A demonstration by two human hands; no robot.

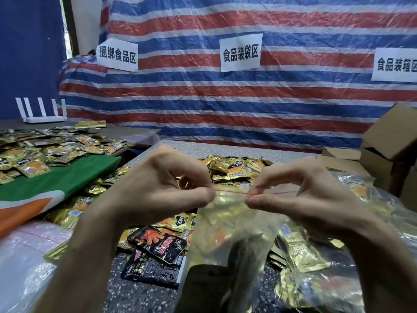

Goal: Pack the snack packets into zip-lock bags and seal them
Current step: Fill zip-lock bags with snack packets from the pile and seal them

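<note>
Since the zip-lock bag point(228, 227) looks full, I pinch its red seal point(230, 193) with left hand point(158, 190) and right hand point(300, 195). Spare snack packets point(234, 168) at 12 o'clock.

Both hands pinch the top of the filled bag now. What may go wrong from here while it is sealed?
1. The left hand and right hand pinch the red strip at two separate spots; the stretch between them may stay unpressed and leave a gap.
2. The bag hangs from its top only; if a pinch slips, it may drop among the loose packets below and spill.
</note>
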